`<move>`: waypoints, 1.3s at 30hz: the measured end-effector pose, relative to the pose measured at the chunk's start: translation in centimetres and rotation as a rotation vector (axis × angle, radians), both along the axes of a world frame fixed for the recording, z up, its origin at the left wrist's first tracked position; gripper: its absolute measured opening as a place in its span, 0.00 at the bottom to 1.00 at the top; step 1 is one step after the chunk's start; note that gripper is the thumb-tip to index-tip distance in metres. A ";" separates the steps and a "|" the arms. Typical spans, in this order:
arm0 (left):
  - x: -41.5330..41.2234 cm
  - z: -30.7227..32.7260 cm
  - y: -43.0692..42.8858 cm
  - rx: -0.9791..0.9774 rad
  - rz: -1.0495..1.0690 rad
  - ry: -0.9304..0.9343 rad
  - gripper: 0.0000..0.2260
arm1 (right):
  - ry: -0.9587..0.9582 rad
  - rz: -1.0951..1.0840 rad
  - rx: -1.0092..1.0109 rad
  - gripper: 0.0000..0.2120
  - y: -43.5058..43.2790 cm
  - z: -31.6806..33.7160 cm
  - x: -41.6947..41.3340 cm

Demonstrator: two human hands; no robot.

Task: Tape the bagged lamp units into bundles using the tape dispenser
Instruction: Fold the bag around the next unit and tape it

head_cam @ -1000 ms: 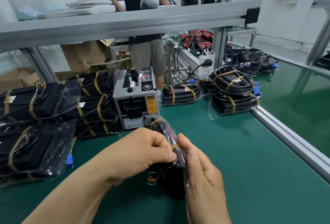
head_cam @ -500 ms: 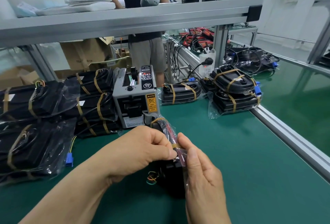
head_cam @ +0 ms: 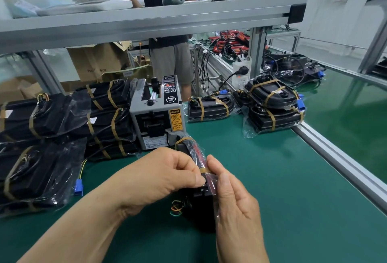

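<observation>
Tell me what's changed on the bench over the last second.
Nothing visibly moved. The left hand still pinches the tape strip on the bagged lamp unit, which the right hand still holds in front of the tape dispenser; the taped bundles lie as before.

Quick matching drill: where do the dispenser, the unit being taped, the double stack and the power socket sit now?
1 tape dispenser
2 red-wired lamp unit
3 two-high taped stack
4 white power socket

A beside the right rail
B held by left hand and right hand
C beside the frame post, plug inserted
D just behind both hands

Pairs: 1-D, 2-B, 3-A, 4-C
</observation>
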State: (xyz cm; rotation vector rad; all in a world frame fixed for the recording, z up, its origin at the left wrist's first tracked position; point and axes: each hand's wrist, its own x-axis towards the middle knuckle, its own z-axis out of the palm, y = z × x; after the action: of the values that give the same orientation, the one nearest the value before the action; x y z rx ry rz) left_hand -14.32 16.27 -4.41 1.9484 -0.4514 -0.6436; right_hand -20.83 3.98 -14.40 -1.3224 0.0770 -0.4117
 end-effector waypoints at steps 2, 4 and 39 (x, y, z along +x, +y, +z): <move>0.0 0.0 -0.1 0.001 -0.001 -0.003 0.07 | -0.002 0.000 0.014 0.15 0.0 0.1 -0.1; 0.0 -0.1 -0.1 0.000 0.005 -0.010 0.07 | -0.001 0.002 0.020 0.15 0.0 0.2 -0.1; -1.5 -3.9 -0.1 -0.041 0.208 -0.246 0.14 | 0.005 -0.014 0.117 0.14 0.1 -0.1 0.0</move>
State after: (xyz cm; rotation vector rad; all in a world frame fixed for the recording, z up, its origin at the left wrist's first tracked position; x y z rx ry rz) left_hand -15.83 16.13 -8.29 2.0109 -0.4018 -0.2607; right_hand -20.83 4.13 -14.51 -1.2086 0.1125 -0.4096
